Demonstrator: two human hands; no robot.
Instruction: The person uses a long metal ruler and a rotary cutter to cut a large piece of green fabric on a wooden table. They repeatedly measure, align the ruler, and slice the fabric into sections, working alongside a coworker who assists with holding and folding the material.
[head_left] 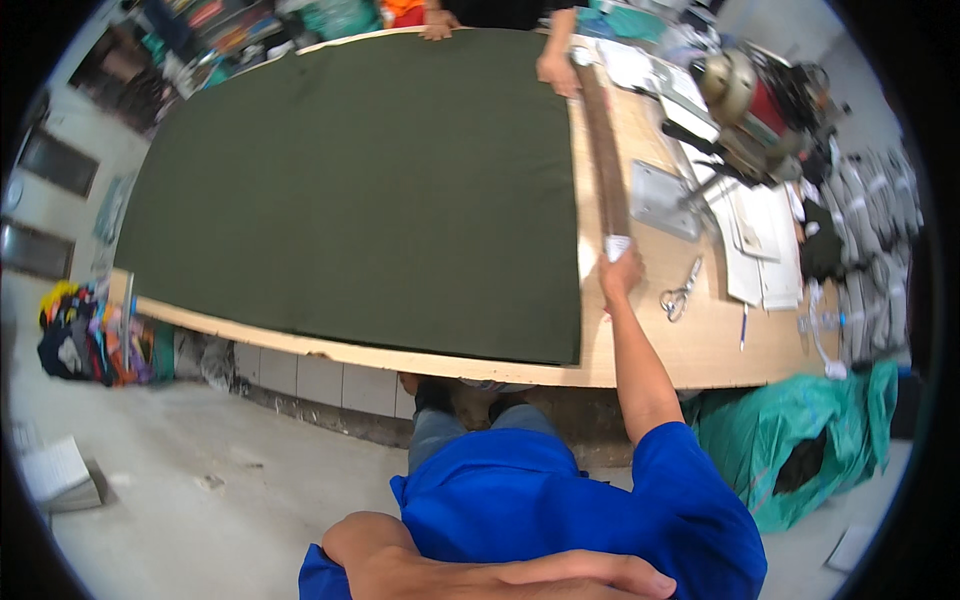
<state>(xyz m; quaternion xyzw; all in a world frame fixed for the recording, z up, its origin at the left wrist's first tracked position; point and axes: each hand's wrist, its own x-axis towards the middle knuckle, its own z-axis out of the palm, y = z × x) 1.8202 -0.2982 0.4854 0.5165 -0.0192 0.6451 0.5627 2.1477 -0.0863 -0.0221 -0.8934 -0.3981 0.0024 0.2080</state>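
1. Left hand (585, 575), one: held across the lower edge, partly cut off; whether anything is grasped cannot be told.
2. Sack (735, 435), green, one: set on the floor beside the desk (705, 352); a dark patch is seen in its opening, its contents unidentifiable.
3. Pen (743, 328), one: laid near the desk's front edge.
4. Right hand (622, 268), one: closed around the near end of the brown strip.
5. Scissors (680, 290), one pair: laid to the right of that hand.
6. Cloth (350, 190), dark green, one visible top surface: spread flat across the desk.
7. Brown strip (604, 150), one: laid lengthwise just beside the cloth's right edge, a white label (617, 246) seen at its near end.
8. Cutting machine (755, 110), one: stood on a grey base plate (660, 203).
9. Co-worker's hands (557, 72), two: rested at the cloth's far edge and corner.
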